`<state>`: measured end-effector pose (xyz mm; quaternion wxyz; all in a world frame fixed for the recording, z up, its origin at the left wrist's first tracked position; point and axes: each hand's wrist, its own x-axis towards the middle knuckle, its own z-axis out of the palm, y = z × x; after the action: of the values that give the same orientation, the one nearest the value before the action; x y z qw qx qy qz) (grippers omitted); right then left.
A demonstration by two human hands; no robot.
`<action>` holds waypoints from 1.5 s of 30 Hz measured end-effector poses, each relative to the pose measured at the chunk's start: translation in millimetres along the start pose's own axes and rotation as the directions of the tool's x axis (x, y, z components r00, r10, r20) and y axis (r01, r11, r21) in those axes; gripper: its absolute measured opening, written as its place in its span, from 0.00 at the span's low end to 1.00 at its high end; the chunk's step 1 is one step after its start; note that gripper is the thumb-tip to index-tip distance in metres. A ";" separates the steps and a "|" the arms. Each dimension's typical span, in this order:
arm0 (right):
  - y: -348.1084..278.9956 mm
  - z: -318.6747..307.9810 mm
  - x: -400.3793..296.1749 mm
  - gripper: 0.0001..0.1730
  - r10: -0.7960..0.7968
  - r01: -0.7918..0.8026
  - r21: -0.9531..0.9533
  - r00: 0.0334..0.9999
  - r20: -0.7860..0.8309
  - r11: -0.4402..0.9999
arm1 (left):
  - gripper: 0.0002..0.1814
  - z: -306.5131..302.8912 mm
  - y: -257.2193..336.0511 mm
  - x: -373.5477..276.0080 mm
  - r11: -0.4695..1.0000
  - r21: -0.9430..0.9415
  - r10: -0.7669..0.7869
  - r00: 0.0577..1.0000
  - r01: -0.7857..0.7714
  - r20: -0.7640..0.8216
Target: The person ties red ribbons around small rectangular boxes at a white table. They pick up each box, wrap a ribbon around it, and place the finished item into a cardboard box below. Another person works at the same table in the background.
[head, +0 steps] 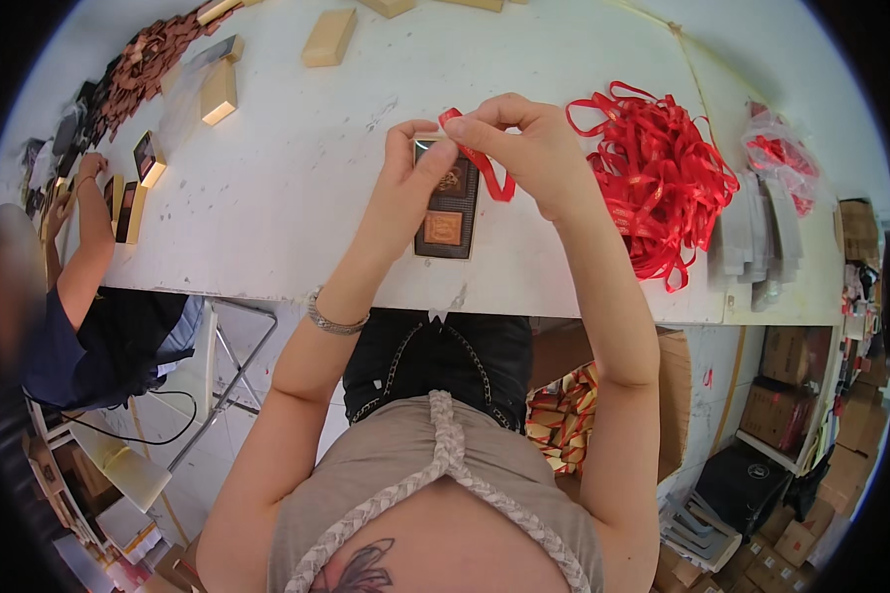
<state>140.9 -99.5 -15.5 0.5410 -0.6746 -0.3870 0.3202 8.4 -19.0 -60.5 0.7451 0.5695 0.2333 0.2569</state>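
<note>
A small rectangular box [445,249] with a dark tray and brown square pieces lies on the white table before me. My left hand [415,159] is at its upper left edge, the thumb over the top of the box. My right hand [515,141] pinches a red printed ribbon [498,185] between thumb and forefinger, just above the box's upper right. The ribbon hangs in a loop along the box's right side. Whether my left fingers also grip the ribbon or the box is not plain. A tangled heap of red ribbon loops [653,178] lies right of my right hand.
Gold boxes [329,37] stand at the far side of the table [282,222]. Brown pieces [148,55] are piled far left. A co-worker's arm [93,222] reaches among boxes at left. Clear plastic sleeves [756,222] lie at right. Below the table, a carton [673,400] holds wrapped boxes.
</note>
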 end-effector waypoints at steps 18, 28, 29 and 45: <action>64.4 23.3 -68.1 0.09 -0.281 0.292 -0.082 0.952 0.120 0.953 | 0.18 -19.5 22.9 3.2 0.920 -0.390 -0.090 0.988 0.035 -0.122; 83.2 47.7 -68.4 0.12 -0.150 0.026 0.706 0.982 0.114 0.708 | 0.23 -16.5 28.5 -5.4 0.928 -0.370 -0.039 0.999 0.049 0.033; 82.9 46.6 -67.7 0.12 -0.187 0.043 0.735 0.975 0.116 0.677 | 0.25 -15.2 29.4 -6.6 0.954 -0.298 0.018 0.998 0.000 0.057; 92.3 66.9 -63.2 0.07 0.012 -0.094 0.947 0.995 0.095 0.306 | 0.08 14.5 -1.1 33.4 0.889 -0.397 0.046 0.906 -0.229 -0.421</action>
<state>68.9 -132.8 -118.9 0.8094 -0.2281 -0.1209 0.5274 43.2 -8.1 -59.9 0.7696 0.3381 0.2751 0.4667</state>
